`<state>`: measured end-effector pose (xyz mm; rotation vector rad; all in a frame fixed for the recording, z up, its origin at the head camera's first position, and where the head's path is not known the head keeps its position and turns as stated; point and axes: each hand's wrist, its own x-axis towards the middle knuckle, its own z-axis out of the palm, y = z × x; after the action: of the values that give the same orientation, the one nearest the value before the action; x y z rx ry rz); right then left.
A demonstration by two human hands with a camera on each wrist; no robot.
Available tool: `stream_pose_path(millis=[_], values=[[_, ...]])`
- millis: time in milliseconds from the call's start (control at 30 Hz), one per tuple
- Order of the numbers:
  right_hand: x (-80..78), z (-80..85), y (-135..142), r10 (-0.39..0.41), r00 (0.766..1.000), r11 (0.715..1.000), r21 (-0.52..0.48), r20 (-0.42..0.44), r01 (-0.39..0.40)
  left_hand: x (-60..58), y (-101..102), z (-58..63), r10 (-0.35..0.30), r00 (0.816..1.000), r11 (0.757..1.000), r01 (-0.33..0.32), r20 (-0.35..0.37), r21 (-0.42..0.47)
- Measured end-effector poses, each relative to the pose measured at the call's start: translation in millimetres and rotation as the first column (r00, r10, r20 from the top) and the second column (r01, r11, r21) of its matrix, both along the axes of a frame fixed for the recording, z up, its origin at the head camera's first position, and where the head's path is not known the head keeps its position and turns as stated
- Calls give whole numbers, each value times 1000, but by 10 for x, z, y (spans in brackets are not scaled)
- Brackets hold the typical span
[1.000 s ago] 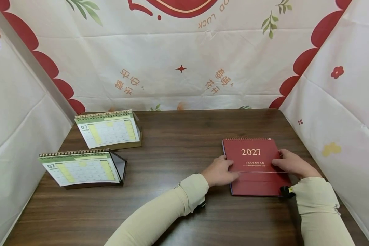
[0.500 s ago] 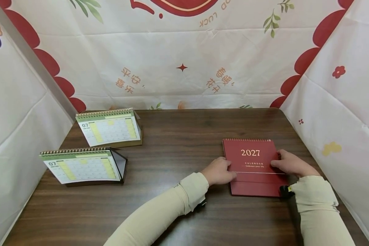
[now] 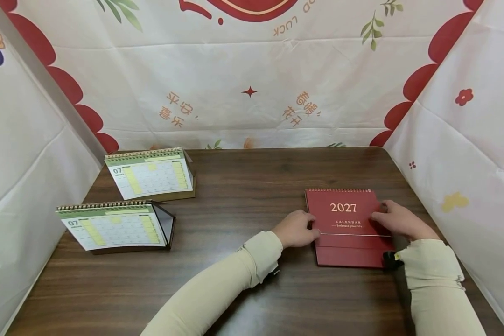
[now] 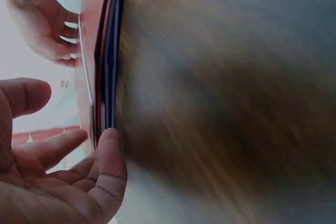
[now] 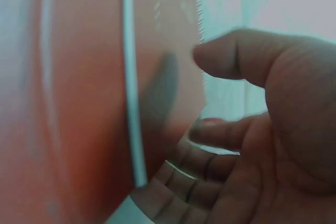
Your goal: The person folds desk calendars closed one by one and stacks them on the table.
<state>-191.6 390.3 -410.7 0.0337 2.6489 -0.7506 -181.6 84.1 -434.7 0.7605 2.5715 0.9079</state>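
A red 2027 desk calendar (image 3: 348,252) lies flat on the dark wooden table, its spiral binding along the far edge. My left hand (image 3: 296,228) is at the calendar's left edge. In the left wrist view, the fingertips of that left hand (image 4: 63,177) are right at the stacked edge, while the thumb stands apart from it. On the opposite side is my right hand (image 3: 403,221), its fingers loosely bent along the right edge. The right wrist view shows the thumb of the right hand (image 5: 236,129) raised off the red cover (image 5: 89,103), casting a shadow on it.
Two desk calendars stand as tents at the left, each showing a green-topped page marked 07: a rear calendar (image 3: 155,175) and a front calendar (image 3: 117,228). Printed white cloth (image 3: 218,70) walls in the table (image 3: 235,186) at the back and both sides.
My left hand has drawn slightly left and its thumb has come back from over the cover toward the edge. My right hand and the red calendar have barely moved.
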Motion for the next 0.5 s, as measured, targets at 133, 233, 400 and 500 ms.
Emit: stream_pose_path(millis=[133,233,400,500], values=[[-15,133,-120,-25,997,999,28,-72,27,-93,-179,45,35,999,997,-34,-14,67],[-68,199,-267,12,987,998,60,-161,-2,-201,-367,148,105,994,989,-103,-15,103],[-164,239,-608,97,958,994,70,-270,-81,-390,-757,321,265,964,954,-261,-6,145],[-179,237,-813,113,950,993,66,-290,-98,-429,-960,355,299,954,945,-296,-1,138]])
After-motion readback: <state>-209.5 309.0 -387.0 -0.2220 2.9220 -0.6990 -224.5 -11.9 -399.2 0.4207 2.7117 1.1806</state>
